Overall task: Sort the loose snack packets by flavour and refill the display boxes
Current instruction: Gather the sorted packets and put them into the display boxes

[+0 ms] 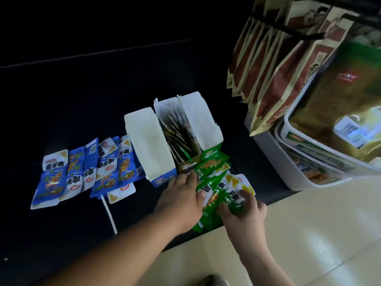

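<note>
Three display boxes stand side by side on the dark surface: a blue box [162, 179] whose inside shows only white card, a dark middle box [188, 163] filled with packets, and a green box [212, 152]. Blue packets [86, 174] lie spread in a row to the left. A pile of green packets [214, 172] lies in front of the green box. My left hand [181, 201] rests on the pile's left side, thumb pressing a packet. My right hand [243, 211] pinches a green packet [232, 193] at the pile's near edge.
A white strip [109, 215] lies on the dark surface below the blue packets. At the right, brown snack bags [274, 65] hang on a rack above white tubs [309, 176] holding large green bags. Pale floor tiles [309, 234] run along the lower right.
</note>
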A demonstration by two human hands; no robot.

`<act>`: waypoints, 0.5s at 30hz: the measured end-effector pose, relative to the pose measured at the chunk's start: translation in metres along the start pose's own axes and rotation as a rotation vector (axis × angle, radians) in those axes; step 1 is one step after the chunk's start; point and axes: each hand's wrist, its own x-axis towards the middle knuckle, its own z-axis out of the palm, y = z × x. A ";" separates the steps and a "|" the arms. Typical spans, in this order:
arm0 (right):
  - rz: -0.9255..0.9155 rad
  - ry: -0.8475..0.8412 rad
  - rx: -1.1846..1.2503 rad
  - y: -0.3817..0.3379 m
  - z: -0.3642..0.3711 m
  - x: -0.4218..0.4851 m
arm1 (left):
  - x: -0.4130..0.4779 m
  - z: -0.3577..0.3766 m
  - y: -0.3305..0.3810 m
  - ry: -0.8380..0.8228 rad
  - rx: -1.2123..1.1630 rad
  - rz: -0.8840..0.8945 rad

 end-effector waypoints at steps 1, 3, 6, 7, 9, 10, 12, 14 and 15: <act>0.013 -0.007 0.043 -0.002 0.000 0.001 | -0.001 0.004 -0.001 0.017 0.046 0.000; 0.020 0.002 0.108 -0.005 0.001 0.002 | -0.005 0.010 -0.005 0.101 0.090 0.038; 0.015 0.036 0.165 -0.005 0.003 -0.001 | -0.009 0.017 -0.014 0.202 0.019 0.082; 0.007 0.043 0.164 -0.004 0.004 -0.004 | -0.008 0.019 -0.017 0.205 -0.038 0.089; -0.009 0.046 0.151 -0.003 0.005 -0.007 | -0.006 0.022 -0.019 0.219 -0.193 0.110; -0.012 0.045 0.147 -0.003 0.005 -0.008 | -0.006 0.022 -0.018 0.240 -0.254 0.115; -0.012 0.029 0.149 -0.005 0.005 -0.008 | -0.006 0.022 -0.016 0.286 -0.326 0.097; -0.006 0.013 0.177 -0.007 0.006 -0.008 | -0.004 0.021 -0.013 0.299 -0.403 0.057; -0.006 0.011 0.193 -0.006 0.007 -0.008 | -0.002 0.020 -0.011 0.286 -0.430 0.036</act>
